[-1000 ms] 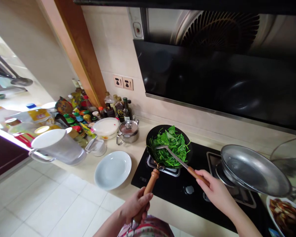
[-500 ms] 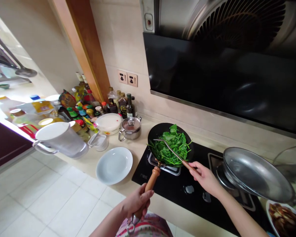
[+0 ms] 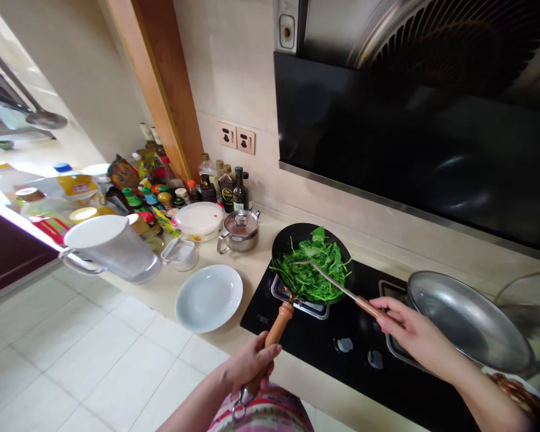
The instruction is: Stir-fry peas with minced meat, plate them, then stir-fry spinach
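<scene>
My left hand (image 3: 255, 363) is wrapped round the wooden handle of a black wok (image 3: 288, 236), which sits on the left burner. Leafy greens (image 3: 319, 258) are heaped inside the wok. My right hand (image 3: 405, 321) grips the brown handle of a spatula (image 3: 330, 278). The spatula's metal end lies over the greens at the wok's left side. To the left of the wok, a pale round plate (image 3: 209, 299) rests on the counter with nothing on it.
A large steel pan (image 3: 468, 318) stands over the right burner of the black cooktop (image 3: 315, 342). Behind the plate are a lidded steel pot (image 3: 240, 231), a white-lidded bowl (image 3: 198, 219) and several bottles (image 3: 227, 189). A pitcher (image 3: 112, 249) stands left; the range hood (image 3: 387, 150) hangs above.
My right hand has moved right, drawing the spatula handle away from the wok. The spatula's metal end has dropped slightly lower among the greens. My left hand stays on the wok handle.
</scene>
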Demonstrator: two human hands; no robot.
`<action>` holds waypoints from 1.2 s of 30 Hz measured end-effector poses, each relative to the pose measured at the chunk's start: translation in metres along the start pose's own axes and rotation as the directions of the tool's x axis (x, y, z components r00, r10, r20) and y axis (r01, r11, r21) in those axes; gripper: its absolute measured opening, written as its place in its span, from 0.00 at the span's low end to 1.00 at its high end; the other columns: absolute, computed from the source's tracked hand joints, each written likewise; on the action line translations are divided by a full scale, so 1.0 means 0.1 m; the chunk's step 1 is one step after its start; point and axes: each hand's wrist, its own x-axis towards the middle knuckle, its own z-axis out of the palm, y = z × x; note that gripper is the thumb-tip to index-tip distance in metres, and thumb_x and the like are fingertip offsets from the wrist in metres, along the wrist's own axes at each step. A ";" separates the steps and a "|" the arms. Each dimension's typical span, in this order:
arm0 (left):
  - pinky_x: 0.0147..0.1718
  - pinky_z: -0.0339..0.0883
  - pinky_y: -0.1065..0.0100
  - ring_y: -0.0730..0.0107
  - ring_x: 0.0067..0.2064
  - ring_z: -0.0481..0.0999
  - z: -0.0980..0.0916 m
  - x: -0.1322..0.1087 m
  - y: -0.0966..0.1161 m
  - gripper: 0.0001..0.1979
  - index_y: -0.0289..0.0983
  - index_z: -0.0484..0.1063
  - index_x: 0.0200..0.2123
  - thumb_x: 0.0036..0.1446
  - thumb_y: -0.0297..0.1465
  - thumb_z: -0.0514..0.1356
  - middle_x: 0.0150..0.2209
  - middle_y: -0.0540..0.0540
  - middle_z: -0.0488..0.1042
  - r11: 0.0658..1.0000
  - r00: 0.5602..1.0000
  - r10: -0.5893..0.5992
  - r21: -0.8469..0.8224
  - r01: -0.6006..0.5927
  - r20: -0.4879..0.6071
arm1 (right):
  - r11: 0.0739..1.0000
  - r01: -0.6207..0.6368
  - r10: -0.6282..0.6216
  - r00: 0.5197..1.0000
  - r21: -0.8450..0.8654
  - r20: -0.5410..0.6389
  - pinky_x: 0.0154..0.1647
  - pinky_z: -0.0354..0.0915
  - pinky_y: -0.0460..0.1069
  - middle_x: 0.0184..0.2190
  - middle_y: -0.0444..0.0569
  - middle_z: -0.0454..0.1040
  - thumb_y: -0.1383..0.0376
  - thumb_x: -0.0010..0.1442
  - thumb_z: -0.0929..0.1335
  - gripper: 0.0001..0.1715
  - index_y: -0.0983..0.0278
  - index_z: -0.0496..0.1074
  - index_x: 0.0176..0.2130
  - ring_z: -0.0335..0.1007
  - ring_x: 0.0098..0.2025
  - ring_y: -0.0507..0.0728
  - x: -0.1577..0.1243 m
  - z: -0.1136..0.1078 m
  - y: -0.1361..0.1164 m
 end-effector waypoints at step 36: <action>0.14 0.57 0.76 0.79 0.13 0.63 -0.07 0.03 -0.03 0.24 0.41 0.54 0.38 0.51 0.51 0.58 0.18 0.59 0.66 0.990 0.999 0.011 0.140 -0.016 0.034 | 0.908 -0.292 0.250 0.953 0.299 0.172 0.15 0.33 0.40 0.17 0.37 0.61 0.47 0.50 0.69 0.37 0.61 0.65 0.55 0.43 0.14 0.43 0.65 0.52 -0.27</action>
